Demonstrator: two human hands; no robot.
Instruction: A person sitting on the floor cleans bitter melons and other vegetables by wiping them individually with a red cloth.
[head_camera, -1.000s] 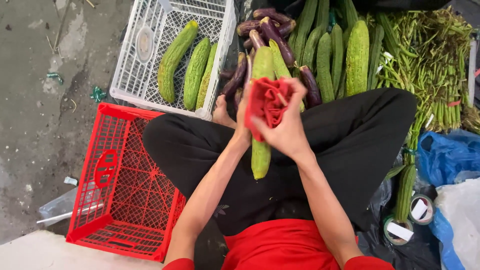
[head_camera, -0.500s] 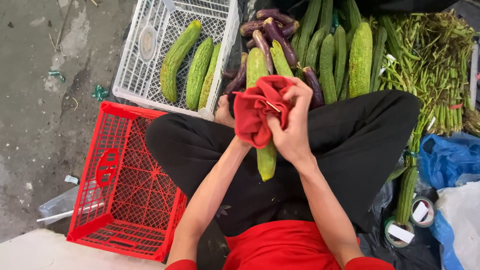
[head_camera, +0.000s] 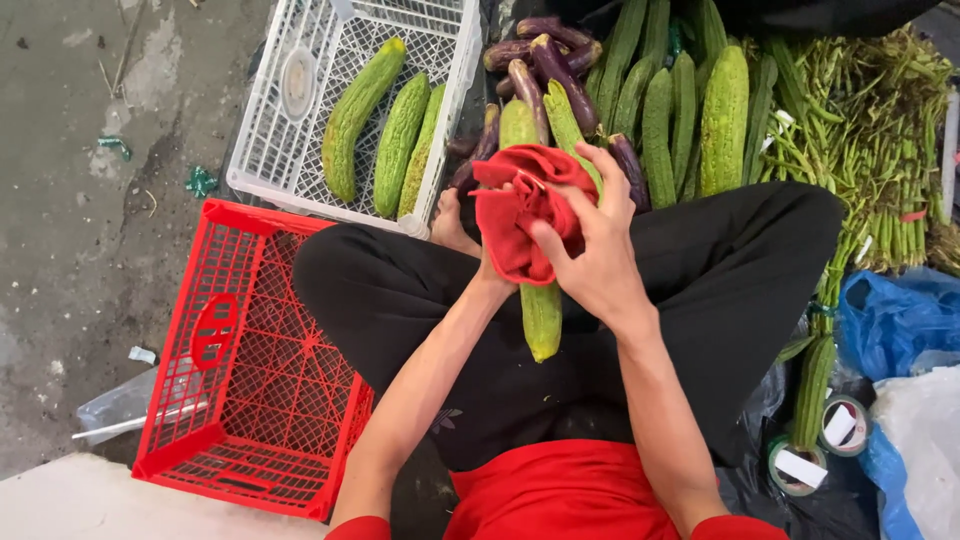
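Observation:
I sit cross-legged in black trousers and hold a long green bitter gourd (head_camera: 541, 318) upright over my lap. A red cloth (head_camera: 520, 210) is wrapped around the gourd's middle. My right hand (head_camera: 597, 248) presses the cloth against the gourd, fingers spread over it. My left hand (head_camera: 492, 270) is mostly hidden behind the cloth and grips the gourd from the left side. The gourd's lower tip hangs free below the cloth and its top pokes out above.
A white crate (head_camera: 300, 150) holding three green gourds (head_camera: 398, 143) lies ahead on the left. A red crate (head_camera: 225, 360) stands at my left knee. Purple eggplants (head_camera: 560, 70), more gourds (head_camera: 700, 110) and bundled long beans (head_camera: 870, 150) pile ahead and right. Blue bags and tape rolls (head_camera: 820, 440) sit at right.
The red cloth has slid along the gourd under my right hand. The gourd's lower end has shifted slightly right and the view has tilted a little.

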